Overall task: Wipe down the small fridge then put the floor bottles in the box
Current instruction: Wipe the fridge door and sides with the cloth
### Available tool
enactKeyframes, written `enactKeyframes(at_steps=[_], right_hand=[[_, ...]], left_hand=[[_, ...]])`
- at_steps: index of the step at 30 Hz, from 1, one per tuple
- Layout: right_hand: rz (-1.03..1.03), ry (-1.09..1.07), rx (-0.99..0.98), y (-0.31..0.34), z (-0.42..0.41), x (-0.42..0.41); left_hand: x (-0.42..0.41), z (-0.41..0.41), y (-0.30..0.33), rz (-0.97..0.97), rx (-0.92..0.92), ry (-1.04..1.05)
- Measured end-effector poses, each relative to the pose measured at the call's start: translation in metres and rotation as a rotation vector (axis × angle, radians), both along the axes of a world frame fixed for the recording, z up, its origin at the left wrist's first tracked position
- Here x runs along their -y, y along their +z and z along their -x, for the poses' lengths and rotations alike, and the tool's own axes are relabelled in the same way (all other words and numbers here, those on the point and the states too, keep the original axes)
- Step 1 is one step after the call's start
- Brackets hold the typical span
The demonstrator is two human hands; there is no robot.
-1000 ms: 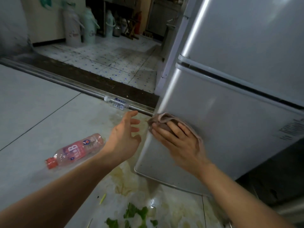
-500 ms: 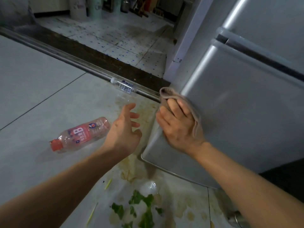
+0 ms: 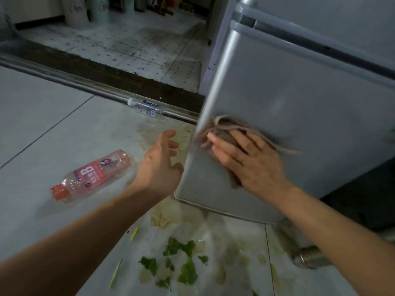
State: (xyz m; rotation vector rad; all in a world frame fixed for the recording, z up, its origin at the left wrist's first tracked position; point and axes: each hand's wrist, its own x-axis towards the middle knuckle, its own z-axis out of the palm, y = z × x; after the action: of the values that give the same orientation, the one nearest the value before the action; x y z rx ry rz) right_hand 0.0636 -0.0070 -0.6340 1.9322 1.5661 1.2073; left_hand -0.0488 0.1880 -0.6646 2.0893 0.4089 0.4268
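Plainly wiping continues: the right hand [image 3: 250,161], fingers spread flat, presses a blurred cloth [image 3: 222,129] on the fridge [image 3: 299,116]; the left hand [image 3: 160,167] hovers loosely spread. The pink bottle [image 3: 92,174] and, seemingly, a clear bottle [image 3: 147,108] await on the floor [image 3: 42,116]; no box visible.

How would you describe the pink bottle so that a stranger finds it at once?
Start at the grey fridge and look left along the floor. Past the open left hand lies the pink bottle on its side. Unlike the clear bottle by the door rail, it has a red cap.
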Motion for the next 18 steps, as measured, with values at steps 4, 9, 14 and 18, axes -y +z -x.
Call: enactKeyframes(at_steps=[4, 9, 14, 18], right_hand=[[-0.366, -0.038, -0.006, 0.022, -0.012, 0.021], [-0.105, -0.073, -0.103, -0.062, -0.005, 0.041], [0.327, -0.169, -0.114, -0.097, 0.001, 0.082], [-0.009, -0.076, -0.066, -0.046, -0.014, 0.105]], left_hand=[[0.025, -0.024, 0.001, -0.014, 0.01, 0.013], [0.037, -0.038, -0.004, -0.053, 0.069, 0.112], [0.033, -0.039, -0.009, -0.1, 0.076, 0.094], [0.031, -0.037, -0.011, -0.097, 0.068, 0.099]])
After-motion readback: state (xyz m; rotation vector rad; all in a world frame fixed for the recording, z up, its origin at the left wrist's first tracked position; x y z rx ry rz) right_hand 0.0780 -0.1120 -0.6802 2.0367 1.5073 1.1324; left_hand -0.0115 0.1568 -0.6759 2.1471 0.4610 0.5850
